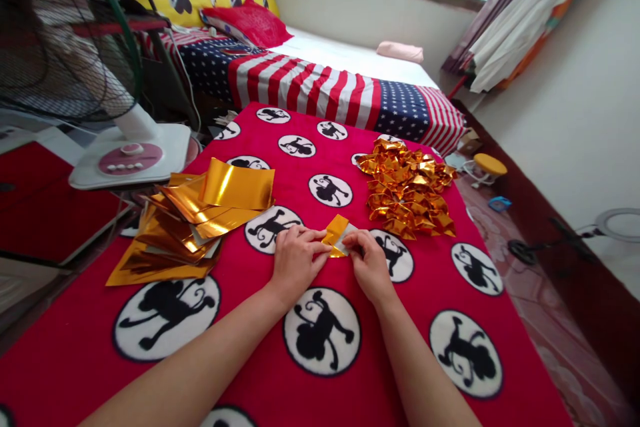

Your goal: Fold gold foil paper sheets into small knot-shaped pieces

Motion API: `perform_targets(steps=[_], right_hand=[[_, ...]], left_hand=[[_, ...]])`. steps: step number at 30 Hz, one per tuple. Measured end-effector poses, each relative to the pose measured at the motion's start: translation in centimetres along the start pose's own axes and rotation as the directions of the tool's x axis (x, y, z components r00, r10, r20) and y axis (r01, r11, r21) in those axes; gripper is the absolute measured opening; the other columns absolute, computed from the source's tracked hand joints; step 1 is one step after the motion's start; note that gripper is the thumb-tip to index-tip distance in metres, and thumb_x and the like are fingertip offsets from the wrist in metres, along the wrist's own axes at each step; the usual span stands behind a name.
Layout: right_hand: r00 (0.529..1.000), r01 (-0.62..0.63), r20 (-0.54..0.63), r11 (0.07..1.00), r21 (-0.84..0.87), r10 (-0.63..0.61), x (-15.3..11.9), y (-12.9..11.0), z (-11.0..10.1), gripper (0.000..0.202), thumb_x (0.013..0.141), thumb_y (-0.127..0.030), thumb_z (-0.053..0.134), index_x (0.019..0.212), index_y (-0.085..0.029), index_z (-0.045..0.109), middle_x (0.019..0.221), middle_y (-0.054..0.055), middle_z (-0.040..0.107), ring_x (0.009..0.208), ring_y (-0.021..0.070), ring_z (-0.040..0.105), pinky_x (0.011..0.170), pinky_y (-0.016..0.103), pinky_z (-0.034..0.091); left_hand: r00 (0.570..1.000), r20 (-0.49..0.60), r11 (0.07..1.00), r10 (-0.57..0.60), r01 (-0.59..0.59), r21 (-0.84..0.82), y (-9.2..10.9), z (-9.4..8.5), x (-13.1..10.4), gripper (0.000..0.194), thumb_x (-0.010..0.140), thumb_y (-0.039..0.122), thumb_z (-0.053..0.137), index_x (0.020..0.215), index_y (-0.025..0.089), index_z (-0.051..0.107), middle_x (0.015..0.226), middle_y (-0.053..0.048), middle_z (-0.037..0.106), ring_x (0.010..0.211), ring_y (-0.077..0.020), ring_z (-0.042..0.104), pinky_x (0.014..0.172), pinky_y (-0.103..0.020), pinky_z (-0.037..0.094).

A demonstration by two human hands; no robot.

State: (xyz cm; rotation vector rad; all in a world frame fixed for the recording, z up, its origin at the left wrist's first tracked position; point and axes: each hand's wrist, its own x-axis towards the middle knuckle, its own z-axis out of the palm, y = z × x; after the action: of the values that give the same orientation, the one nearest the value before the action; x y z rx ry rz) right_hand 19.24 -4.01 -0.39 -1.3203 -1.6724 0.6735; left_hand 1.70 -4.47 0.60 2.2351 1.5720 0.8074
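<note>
A small, partly folded piece of gold foil paper [336, 232] with a pale grey patch on its right side lies on the red cloth with monkey prints [250, 353]. My left hand [299, 259] rests at its left edge, fingertips on the paper. At the right edge my right hand [369, 263] pinches the paper between curled fingers. A loose pile of flat gold foil sheets [237, 187] lies to the left of my hands. To the right is a heap of folded, shiny gold foil pieces [410, 187].
A white fan [130, 153] stands beyond the cloth's left edge. Behind the table is a bed with a flag-patterned cover [305, 83] and a red pillow [255, 21]. A yellow stool [490, 165] is on the floor at the right.
</note>
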Motion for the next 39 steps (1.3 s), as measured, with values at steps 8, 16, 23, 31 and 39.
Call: perform_targets(steps=[8,16,23,31,39], right_hand=[[1.0,0.003,-0.029,0.995,-0.099,-0.006,-0.3,-0.3,0.8,0.012,0.075,-0.015,0.063,0.085,-0.02,0.06,0.096,0.005,0.059,0.089,0.0199,0.057,0.081,0.033,0.046],[0.995,-0.034,-0.099,0.993,-0.111,0.023,0.8,0.1,0.7,0.009,0.073,-0.018,0.067,0.079,-0.02,0.062,0.089,0.004,0.058,0.082,0.0192,0.057,0.074,0.032,0.047],[0.996,-0.054,-0.075,0.996,-0.067,0.049,0.8,0.7,0.0,0.021,0.071,-0.005,0.051,0.078,-0.021,0.062,0.087,0.004,0.059,0.081,0.0192,0.057,0.071,0.031,0.047],[0.991,0.057,-0.109,0.98,-0.191,-0.079,-1.6,-0.8,0.8,0.019,0.084,-0.011,0.051,0.089,-0.023,0.066,0.091,0.005,0.056,0.085,0.02,0.056,0.075,0.033,0.047],[0.99,0.137,0.034,0.925,-0.355,-0.133,-2.0,-0.7,1.5,0.027,0.088,-0.011,0.047,0.098,-0.024,0.069,0.087,0.006,0.057,0.081,0.0202,0.056,0.073,0.033,0.047]], left_hand=[[1.0,-0.003,1.0,0.024,-0.024,0.012,-0.4,0.2,0.3,0.014,0.085,0.033,0.064,0.093,0.033,0.076,0.116,0.003,0.07,0.103,-0.0252,0.05,0.089,-0.046,0.035],[0.995,0.053,0.997,0.082,-0.083,0.009,-1.1,0.8,2.8,0.014,0.083,0.036,0.065,0.091,0.034,0.077,0.116,0.004,0.071,0.093,-0.0236,0.05,0.088,-0.045,0.035],[0.997,0.041,0.997,0.068,-0.068,-0.021,-1.3,1.0,2.7,0.015,0.084,0.036,0.064,0.092,0.035,0.077,0.116,0.004,0.071,0.093,-0.0228,0.05,0.088,-0.043,0.036],[0.997,0.041,0.998,0.061,-0.06,-0.026,-1.1,0.9,2.7,0.016,0.083,0.033,0.065,0.094,0.035,0.077,0.116,0.003,0.071,0.095,-0.0235,0.051,0.088,-0.044,0.037],[0.982,0.163,0.995,0.099,-0.099,-0.008,-1.0,-0.4,3.5,0.024,0.082,0.024,0.062,0.093,0.038,0.077,0.114,0.002,0.07,0.092,-0.0236,0.055,0.085,-0.044,0.038]])
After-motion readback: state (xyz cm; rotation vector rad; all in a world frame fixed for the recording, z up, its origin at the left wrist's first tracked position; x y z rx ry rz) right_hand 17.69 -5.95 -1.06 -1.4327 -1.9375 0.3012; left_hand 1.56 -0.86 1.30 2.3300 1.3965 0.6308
